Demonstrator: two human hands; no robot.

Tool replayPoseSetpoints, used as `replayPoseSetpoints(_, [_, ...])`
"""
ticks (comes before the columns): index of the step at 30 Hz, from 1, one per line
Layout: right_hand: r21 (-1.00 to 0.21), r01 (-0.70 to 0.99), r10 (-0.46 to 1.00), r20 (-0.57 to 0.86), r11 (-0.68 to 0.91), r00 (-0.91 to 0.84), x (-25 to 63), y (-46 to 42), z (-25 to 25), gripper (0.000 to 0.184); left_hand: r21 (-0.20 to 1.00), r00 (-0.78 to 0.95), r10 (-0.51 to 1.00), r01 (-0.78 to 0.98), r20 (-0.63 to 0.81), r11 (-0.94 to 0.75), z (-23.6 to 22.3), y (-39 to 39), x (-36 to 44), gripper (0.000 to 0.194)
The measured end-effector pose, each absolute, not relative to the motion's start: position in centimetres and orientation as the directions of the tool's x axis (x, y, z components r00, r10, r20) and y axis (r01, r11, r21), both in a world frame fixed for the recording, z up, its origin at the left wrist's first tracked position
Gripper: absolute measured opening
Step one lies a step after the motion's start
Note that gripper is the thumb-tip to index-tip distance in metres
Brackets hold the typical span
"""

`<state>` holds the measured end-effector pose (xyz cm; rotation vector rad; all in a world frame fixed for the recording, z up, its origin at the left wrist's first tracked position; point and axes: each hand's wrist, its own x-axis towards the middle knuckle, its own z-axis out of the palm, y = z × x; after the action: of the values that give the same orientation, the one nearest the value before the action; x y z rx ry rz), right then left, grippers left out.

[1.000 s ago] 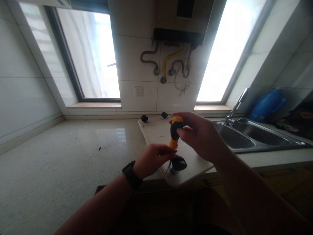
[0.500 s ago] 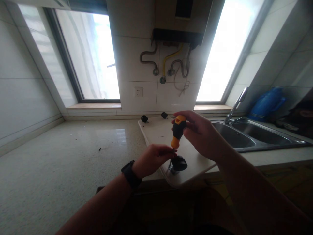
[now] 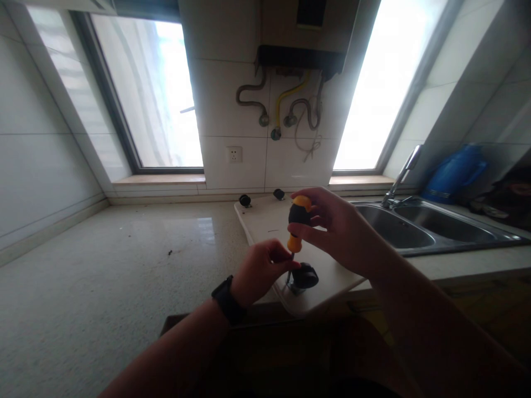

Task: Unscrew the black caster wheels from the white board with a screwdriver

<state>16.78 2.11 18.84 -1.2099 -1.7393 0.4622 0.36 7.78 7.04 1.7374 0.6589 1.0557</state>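
Note:
A short screwdriver (image 3: 297, 222) with an orange and black handle stands nearly upright, and my right hand (image 3: 332, 229) is closed round that handle. Its tip points down beside a black caster wheel (image 3: 302, 276) on the near corner of a white board (image 3: 269, 224). My left hand (image 3: 262, 271), with a black watch on the wrist, is pinched shut around the screwdriver's shaft just left of the wheel. Two more black caster wheels (image 3: 245, 200) stand at the board's far edge.
The board lies on a pale stone counter (image 3: 103, 265), its near corner overhanging. A steel double sink (image 3: 418, 229) with a tap (image 3: 400, 179) is to the right, a blue jug (image 3: 452, 174) behind it. Windows, a wall socket and hoses lie beyond.
The screwdriver handle tilted right, then came back upright and slightly lower. My left hand shifted a little right and down towards the wheel.

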Motion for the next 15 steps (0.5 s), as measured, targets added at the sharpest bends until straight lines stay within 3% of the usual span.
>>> replayPoseSetpoints(15, [-0.672, 0.56, 0.833, 0.55, 0.485, -0.062, 16.97, 1.99, 18.71, 0.05, 0.917, 0.563, 0.753, -0.024, 0.341, -0.398, 7.5, 8.03, -0.07, 0.025])
